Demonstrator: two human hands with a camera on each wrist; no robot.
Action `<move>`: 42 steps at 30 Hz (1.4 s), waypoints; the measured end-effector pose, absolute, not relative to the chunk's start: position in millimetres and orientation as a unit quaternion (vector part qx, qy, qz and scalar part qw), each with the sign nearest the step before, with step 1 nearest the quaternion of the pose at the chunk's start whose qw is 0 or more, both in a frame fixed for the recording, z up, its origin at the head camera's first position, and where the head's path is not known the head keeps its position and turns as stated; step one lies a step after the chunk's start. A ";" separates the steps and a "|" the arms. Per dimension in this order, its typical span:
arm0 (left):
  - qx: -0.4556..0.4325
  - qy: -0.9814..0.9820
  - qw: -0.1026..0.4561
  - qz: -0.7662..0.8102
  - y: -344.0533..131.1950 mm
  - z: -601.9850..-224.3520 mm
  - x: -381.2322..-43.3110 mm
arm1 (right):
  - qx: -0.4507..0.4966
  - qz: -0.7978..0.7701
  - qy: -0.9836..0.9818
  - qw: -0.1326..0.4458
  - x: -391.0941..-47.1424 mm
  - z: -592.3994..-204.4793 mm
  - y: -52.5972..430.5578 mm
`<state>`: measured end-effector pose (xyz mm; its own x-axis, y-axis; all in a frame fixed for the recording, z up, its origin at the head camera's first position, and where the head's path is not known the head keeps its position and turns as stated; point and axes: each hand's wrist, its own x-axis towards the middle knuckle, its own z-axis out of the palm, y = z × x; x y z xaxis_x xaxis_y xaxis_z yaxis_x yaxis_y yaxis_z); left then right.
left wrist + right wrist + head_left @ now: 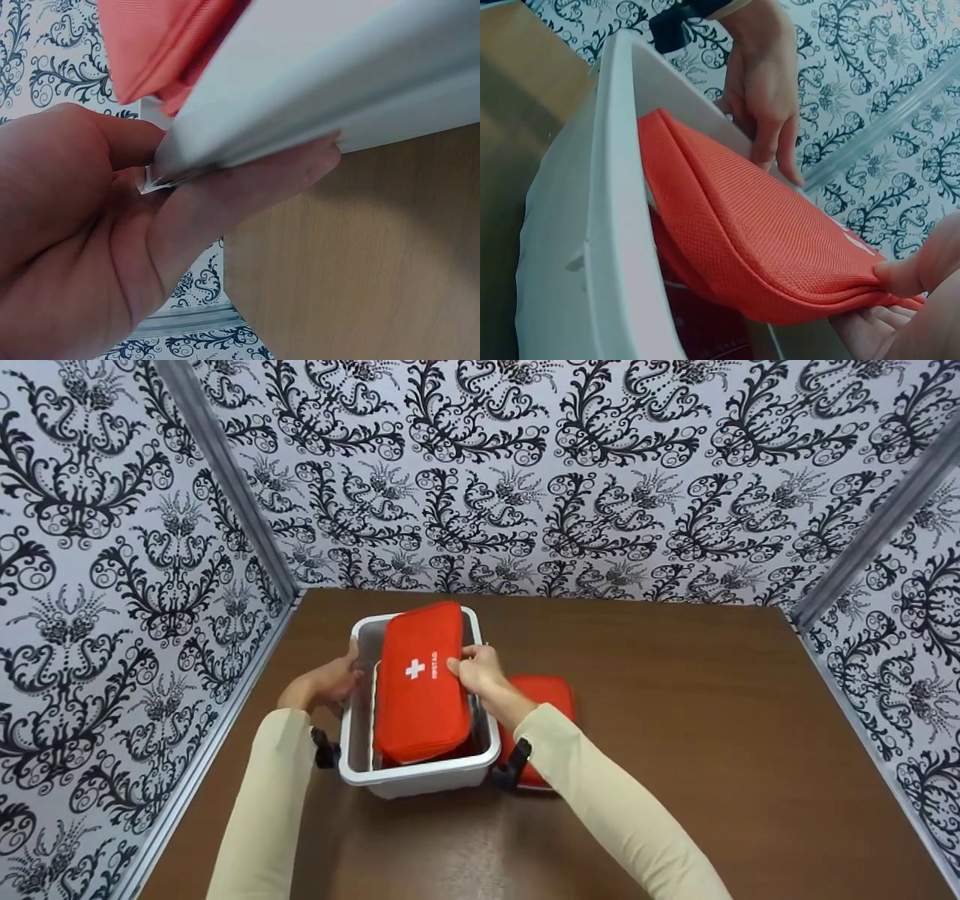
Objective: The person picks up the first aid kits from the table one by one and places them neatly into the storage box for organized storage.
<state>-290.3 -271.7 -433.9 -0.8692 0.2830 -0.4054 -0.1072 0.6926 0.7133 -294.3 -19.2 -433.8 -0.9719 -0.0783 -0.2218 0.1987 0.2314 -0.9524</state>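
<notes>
A white plastic bin [424, 780] stands on the table. My left hand [330, 681] holds its left rim, the thumb on top and the fingers beneath the lip, as the left wrist view [90, 225] shows. In my right hand [482, 673] the right edge of a red first aid pouch [420, 705] is pinched between thumb and fingers. The pouch, marked with a white cross, lies tilted in the mouth of the bin. Beneath it in the right wrist view, a dark red item [709, 322] with faint lettering is partly hidden inside the bin.
Another red case [547, 694] lies on the table against the bin's right side, partly covered by my right arm. Brown tabletop [712, 735] extends to the right. Patterned walls [525, 472] with grey metal posts [232, 472] close in the back and sides.
</notes>
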 end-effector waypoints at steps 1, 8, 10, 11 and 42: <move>0.052 0.887 0.250 0.384 -271.9 -434.7 -290.4 | 0.038 -0.613 0.782 0.109 -294.3 -435.4 -20.0; 0.019 0.861 0.253 0.441 -272.1 -439.4 -287.4 | 0.021 -0.576 0.811 0.107 -291.3 -442.6 -26.4; 0.015 0.856 0.254 0.449 -271.6 -439.6 -286.1 | 0.018 -0.562 0.820 0.107 -290.5 -443.8 -29.1; 0.016 0.857 0.253 0.449 -271.2 -439.3 -285.3 | 0.019 -0.554 0.826 0.106 -290.1 -444.5 -30.5; 0.036 0.891 0.253 0.377 -268.9 -436.4 -287.6 | -0.018 -0.537 0.826 0.169 -284.3 -462.5 -38.6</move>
<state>-287.6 -268.9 -436.4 -0.8698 0.2550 -0.4224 -0.1254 0.7138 0.6890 -284.3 -38.6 -462.5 -0.9419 -0.2123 -0.2602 0.1516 0.4225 -0.8936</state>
